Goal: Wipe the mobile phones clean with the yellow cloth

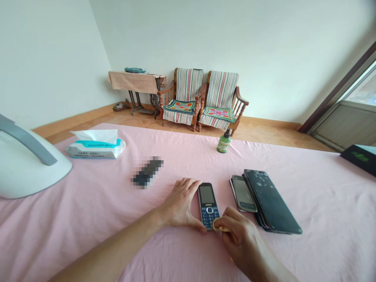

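A dark keypad phone (pixel 208 205) lies face up on the pink cloth, its small screen toward the far side. My left hand (pixel 179 205) braces its left side, fingers at the top corner and thumb at the bottom corner. My right hand (pixel 239 235) pinches a small yellow cloth (pixel 219 225) against the lower right of the keypad. Most of that cloth is hidden inside the fingers. To the right lie a small touchscreen phone (pixel 244 192) and a stack of larger dark phones (pixel 273 201).
A green spray bottle (pixel 224 141), a tissue pack (pixel 95 147) and a white appliance with a grey handle (pixel 32 164) stand on the pink-covered surface. A blurred dark object (pixel 147 172) lies left of centre. A black box (pixel 360 158) sits at the right edge. Two chairs (pixel 219 98) stand beyond.
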`<action>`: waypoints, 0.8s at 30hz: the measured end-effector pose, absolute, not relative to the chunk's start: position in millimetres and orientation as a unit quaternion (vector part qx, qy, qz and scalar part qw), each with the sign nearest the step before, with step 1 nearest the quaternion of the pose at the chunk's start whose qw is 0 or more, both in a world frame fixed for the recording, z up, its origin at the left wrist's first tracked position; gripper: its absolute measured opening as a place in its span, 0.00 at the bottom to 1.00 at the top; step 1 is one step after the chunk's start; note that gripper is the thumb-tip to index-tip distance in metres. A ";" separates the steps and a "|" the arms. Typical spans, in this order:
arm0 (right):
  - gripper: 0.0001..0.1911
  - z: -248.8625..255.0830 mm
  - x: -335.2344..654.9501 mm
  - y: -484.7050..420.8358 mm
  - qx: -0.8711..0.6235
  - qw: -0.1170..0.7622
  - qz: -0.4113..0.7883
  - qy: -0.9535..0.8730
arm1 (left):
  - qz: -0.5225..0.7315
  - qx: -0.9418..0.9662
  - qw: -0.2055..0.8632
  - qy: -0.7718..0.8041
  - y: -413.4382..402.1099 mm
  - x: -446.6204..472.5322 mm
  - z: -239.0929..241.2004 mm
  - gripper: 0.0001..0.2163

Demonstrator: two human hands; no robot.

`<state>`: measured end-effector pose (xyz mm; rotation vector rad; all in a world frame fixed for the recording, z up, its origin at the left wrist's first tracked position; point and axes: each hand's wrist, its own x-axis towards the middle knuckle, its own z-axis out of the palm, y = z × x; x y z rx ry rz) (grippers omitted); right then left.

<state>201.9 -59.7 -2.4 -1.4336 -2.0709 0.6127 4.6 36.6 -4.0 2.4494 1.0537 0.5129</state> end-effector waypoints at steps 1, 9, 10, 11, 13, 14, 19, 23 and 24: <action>0.19 -2.0 201.3 -59.3 -0.535 0.272 0.225 -0.767 | 0.186 0.882 0.212 0.378 36.5 4.6 -3.8 0.51; 0.20 1.3 191.6 -60.4 -0.524 0.278 0.244 -0.768 | 0.183 0.884 0.207 0.377 36.2 3.9 -2.8 0.51; 0.20 1.1 191.6 -60.3 -0.529 0.278 0.239 -0.765 | 0.183 0.884 0.206 0.377 36.2 4.0 -2.8 0.51; 0.20 1.0 191.6 -60.1 -0.534 0.277 0.235 -0.764 | 0.183 0.884 0.207 0.377 36.2 4.1 -2.9 0.51; 0.19 0.6 191.2 -59.5 -0.531 0.276 0.237 -0.765 | 0.184 0.884 0.207 0.377 36.4 4.3 -2.9 0.51; 0.19 0.3 190.8 -59.1 -0.525 0.275 0.241 -0.768 | 0.184 0.884 0.208 0.377 36.5 4.3 -2.8 0.51; 0.20 0.0 190.6 -58.0 -0.511 0.284 0.256 -0.770 | 0.180 0.885 0.207 0.376 36.7 3.7 -2.3 0.50; 0.21 1.2 190.7 -58.3 -0.514 0.283 0.250 -0.770 | 0.179 0.888 0.204 0.372 36.5 3.8 -1.8 0.50; 0.20 1.5 189.8 -58.5 -0.510 0.283 0.251 -0.773 | 0.180 0.887 0.204 0.372 36.4 3.9 -1.8 0.49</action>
